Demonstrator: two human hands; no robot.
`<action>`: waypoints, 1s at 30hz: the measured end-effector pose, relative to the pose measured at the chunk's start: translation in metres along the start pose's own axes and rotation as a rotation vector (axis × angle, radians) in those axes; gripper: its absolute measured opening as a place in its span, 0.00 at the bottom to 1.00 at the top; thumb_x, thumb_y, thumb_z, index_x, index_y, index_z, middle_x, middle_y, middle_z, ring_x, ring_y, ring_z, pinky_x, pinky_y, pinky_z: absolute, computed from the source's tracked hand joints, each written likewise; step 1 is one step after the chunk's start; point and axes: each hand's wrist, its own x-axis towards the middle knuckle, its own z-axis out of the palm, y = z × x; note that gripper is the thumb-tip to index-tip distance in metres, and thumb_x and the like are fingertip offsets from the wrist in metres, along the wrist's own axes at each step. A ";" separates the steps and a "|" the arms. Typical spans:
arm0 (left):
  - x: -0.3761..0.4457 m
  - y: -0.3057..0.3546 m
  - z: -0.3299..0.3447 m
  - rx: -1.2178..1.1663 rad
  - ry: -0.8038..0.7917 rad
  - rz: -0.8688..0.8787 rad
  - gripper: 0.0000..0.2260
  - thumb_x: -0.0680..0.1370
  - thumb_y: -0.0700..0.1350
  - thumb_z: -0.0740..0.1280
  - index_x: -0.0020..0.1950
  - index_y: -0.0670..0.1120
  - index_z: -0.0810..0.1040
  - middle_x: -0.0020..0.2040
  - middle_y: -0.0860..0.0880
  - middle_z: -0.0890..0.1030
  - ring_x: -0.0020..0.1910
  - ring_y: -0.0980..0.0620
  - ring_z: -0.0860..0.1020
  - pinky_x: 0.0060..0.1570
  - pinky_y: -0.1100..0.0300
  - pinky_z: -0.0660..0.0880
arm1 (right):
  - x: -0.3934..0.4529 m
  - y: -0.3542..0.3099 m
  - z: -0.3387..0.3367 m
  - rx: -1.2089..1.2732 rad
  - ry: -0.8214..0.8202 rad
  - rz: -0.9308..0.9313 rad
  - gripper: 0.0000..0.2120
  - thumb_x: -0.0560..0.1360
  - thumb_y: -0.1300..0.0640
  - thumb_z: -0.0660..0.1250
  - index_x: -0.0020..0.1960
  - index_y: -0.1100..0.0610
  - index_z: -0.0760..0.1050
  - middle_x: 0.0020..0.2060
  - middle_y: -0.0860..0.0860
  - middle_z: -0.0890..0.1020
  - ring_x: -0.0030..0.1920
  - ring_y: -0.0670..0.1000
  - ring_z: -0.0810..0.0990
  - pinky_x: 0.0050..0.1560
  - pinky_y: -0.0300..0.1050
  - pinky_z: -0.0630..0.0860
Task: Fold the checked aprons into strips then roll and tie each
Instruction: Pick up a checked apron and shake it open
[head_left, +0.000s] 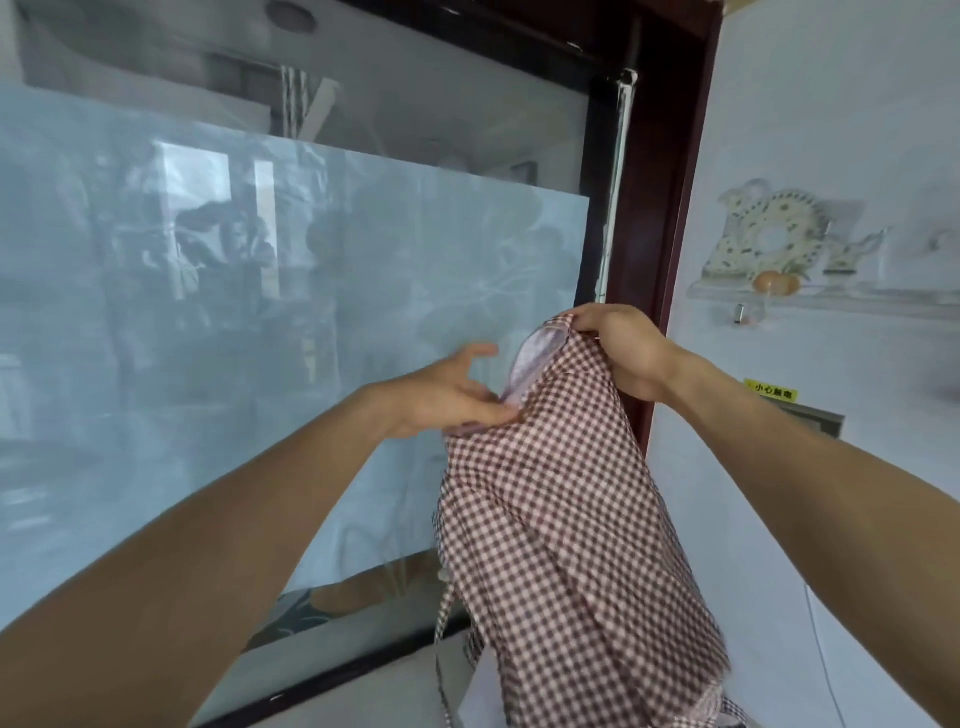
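**Apron held up, folding barely begun**

Held in the air before a frosted glass panel (291, 291): checked apron (561, 530), hanging loose. Right hand (623, 353) gripping the top edge, fingers curled round it. Left hand (457, 395) pinching the pale hem, other fingers spread. No strip yet; rolling and tying still ahead, by the look.
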 end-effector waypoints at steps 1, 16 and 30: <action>0.001 -0.004 0.005 -0.031 -0.136 -0.074 0.38 0.70 0.51 0.78 0.75 0.55 0.61 0.61 0.49 0.79 0.59 0.53 0.79 0.62 0.53 0.75 | -0.002 -0.003 0.000 0.013 -0.062 0.009 0.14 0.78 0.66 0.56 0.51 0.62 0.81 0.46 0.56 0.85 0.51 0.55 0.83 0.49 0.46 0.77; 0.024 -0.028 0.039 0.605 0.658 0.270 0.09 0.76 0.43 0.65 0.40 0.44 0.82 0.38 0.47 0.83 0.40 0.49 0.79 0.40 0.57 0.75 | -0.005 -0.007 -0.034 -0.921 0.166 -0.198 0.13 0.78 0.46 0.68 0.41 0.54 0.77 0.41 0.48 0.81 0.44 0.50 0.80 0.49 0.48 0.77; 0.007 -0.046 0.026 0.486 -0.148 -0.215 0.19 0.75 0.62 0.68 0.50 0.46 0.81 0.51 0.50 0.83 0.50 0.52 0.81 0.51 0.60 0.79 | -0.017 -0.004 -0.043 -0.390 -0.235 0.034 0.16 0.61 0.57 0.79 0.48 0.57 0.82 0.46 0.54 0.85 0.55 0.56 0.83 0.64 0.52 0.75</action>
